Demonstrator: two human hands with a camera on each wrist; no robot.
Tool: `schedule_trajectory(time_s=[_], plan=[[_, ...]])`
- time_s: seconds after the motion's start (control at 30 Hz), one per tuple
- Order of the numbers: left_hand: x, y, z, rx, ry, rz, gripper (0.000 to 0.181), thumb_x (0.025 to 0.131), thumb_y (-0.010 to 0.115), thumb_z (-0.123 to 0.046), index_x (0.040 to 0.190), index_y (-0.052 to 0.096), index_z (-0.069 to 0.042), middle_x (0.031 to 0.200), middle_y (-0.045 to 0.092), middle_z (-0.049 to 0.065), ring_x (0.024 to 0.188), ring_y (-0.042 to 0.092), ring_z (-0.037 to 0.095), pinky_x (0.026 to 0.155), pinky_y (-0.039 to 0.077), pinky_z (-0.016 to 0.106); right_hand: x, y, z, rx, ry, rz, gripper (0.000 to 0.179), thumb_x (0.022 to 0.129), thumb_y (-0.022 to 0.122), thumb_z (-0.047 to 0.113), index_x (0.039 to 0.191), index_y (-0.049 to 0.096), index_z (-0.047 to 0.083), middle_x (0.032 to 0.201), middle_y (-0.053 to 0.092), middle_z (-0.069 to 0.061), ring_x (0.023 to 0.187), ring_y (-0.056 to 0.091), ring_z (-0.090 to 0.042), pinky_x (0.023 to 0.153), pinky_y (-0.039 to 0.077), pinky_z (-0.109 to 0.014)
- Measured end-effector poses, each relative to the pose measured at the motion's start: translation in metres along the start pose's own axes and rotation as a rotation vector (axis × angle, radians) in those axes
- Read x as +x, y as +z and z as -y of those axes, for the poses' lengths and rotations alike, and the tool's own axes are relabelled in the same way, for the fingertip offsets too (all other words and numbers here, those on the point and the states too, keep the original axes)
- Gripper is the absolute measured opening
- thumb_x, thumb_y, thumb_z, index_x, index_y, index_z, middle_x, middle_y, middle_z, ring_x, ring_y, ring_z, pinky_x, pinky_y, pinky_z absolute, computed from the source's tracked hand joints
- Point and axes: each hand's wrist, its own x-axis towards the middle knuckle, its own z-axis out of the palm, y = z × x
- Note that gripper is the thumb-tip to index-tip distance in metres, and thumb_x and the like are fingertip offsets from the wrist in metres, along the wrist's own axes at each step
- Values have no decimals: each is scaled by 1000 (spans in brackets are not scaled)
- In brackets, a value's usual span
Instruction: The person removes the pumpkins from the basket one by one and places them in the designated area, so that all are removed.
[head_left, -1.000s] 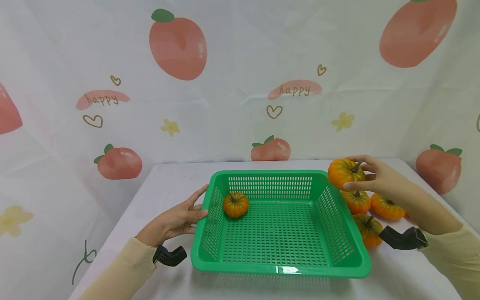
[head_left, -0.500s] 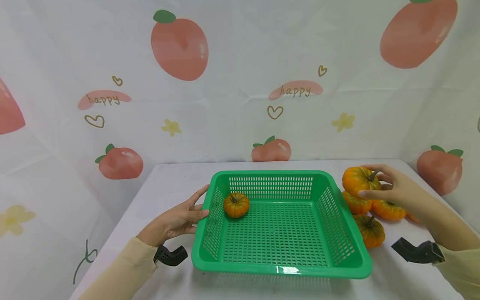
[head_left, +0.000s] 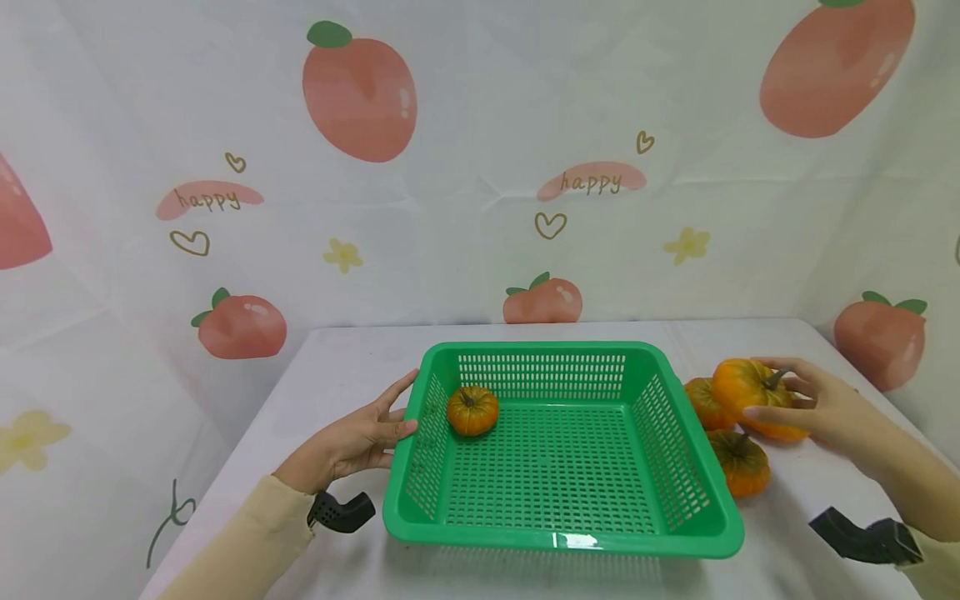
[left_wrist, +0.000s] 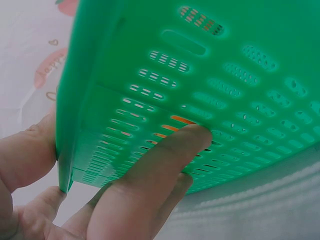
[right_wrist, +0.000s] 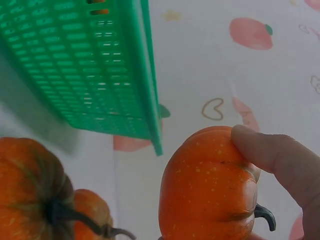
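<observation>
A green plastic basket (head_left: pixel 510 539) with slotted walls stands in the middle of the table. My left hand (head_left: pixel 356 442) grips its left rim; in the left wrist view, the thumb is at the rim and fingertips (left_wrist: pixel 197 137) press the outer wall. Inside, near the left wall, sits a small orange pumpkin (head_left: pixel 472 410). To the right of the basket, my right hand (head_left: pixel 832 408) holds another pumpkin (head_left: pixel 746 387) between thumb and fingers, stem towards the palm. This pumpkin (right_wrist: pixel 207 185) hangs above the others and partly hides them.
Right of the basket lie several pumpkins on the white table: one in front (head_left: pixel 738 467), one behind it (head_left: pixel 703 402), and one under the held pumpkin (head_left: pixel 787 432). A fruit-printed white cloth (head_left: pixel 450 233) rises behind the table.
My right hand has carried its pumpkin rightwards and down, from beside the basket's back right corner to over the other pumpkins. The left hand and basket stay put.
</observation>
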Motion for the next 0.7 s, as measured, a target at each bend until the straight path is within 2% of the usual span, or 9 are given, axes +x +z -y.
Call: schedule_trajectory(time_s=[0.3,0.53,0.7], plan=[[-1,1,0,-5,-1,-4,91,97,59,-11,154,-5,-42,156,24,22,105,67,26,88,55,50,-10,3,-27,-33,95,-8,87,94,59,45,149,15,-6,141,16,-49,119,23,-63,80,36,-79],[-1,1,0,-2,-1,-4,91,97,59,-11,154,-5,-42,157,22,22,106,66,27,89,54,51,-16,4,-43,-35,125,-17,87,95,56,46,147,14,-10,141,13,-47,118,21,-63,82,35,-78],[-1,1,-1,0,-1,-4,90,97,58,-11,154,-4,-43,157,22,22,108,66,27,89,55,50,-19,4,-54,-25,180,5,91,96,54,49,146,10,-12,141,7,-49,118,19,-64,86,35,-77]])
